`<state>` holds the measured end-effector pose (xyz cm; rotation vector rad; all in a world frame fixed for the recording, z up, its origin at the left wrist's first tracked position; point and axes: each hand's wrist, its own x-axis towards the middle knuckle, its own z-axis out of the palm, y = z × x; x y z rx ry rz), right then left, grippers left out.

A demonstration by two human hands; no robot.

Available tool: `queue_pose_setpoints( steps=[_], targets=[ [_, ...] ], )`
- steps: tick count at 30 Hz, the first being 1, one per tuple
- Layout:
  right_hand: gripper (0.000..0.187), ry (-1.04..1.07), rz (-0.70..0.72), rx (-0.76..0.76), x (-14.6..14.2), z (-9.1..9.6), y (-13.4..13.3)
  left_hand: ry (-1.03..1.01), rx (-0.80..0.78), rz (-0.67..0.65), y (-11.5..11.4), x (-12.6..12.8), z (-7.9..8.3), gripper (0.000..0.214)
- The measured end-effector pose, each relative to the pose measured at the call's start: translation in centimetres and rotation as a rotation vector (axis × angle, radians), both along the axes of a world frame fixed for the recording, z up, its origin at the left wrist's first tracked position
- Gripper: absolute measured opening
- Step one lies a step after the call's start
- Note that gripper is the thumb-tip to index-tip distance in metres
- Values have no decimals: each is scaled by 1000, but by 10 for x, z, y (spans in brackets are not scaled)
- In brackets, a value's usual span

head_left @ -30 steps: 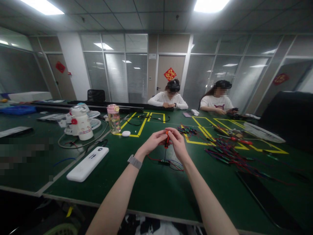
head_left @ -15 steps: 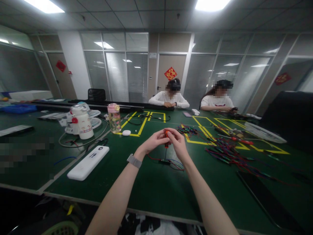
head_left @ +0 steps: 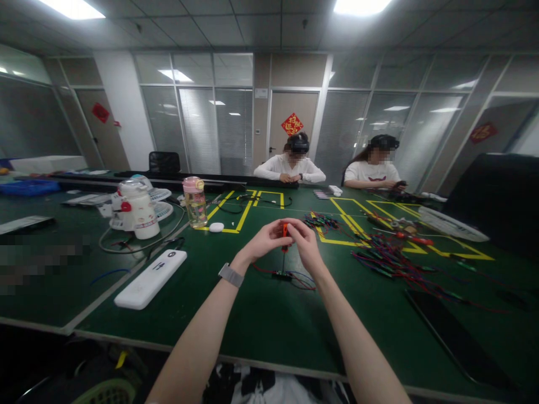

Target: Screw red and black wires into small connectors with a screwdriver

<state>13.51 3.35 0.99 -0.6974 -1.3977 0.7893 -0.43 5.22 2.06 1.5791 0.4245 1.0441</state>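
Note:
An orange-handled screwdriver (head_left: 285, 247) stands upright between my two hands. My left hand (head_left: 269, 238) is closed around the handle from the left, and my right hand (head_left: 301, 238) has its fingers on the handle from the right. Below, the thin shaft reaches down to a small green circuit board (head_left: 281, 275) on the table. Red and blue wires (head_left: 304, 281) trail from the board to both sides. Whether the tip sits in a screw is too small to tell.
On the right lie a pile of wired boards (head_left: 391, 261) and a dark flat panel (head_left: 455, 336). To the left are a white power bank (head_left: 151, 279), a pink-lidded bottle (head_left: 195, 205), a white jug (head_left: 144, 210) and an earbud case (head_left: 216, 227). Two people sit across the table (head_left: 236, 336).
Both hands keep the screwdriver upright over the board, with only slight finger movement. The whole view has shifted a little.

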Motion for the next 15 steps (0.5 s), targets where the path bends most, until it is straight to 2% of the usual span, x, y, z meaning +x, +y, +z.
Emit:
queue_pose_setpoints(
  steps=[2, 4, 8, 11, 15],
  targets=[
    [23, 3, -14, -5, 1, -2, 2, -14, -80, -50, 2, -1, -2, 47],
    [21, 5, -42, 12, 0, -2, 3, -36, -118, -33, 4, 0, -4, 45],
    [18, 0, -76, 62, -3, 1, 0, -66, -46, 44, 6, 4, -7, 40],
    [17, -18, -50, 68, -4, 3, -3, -77, 10, 82, 5, 5, -6, 39],
    [22, -20, -6, 52, -2, 2, -4, -55, 40, 43, 3, 1, -2, 45]
  ],
)
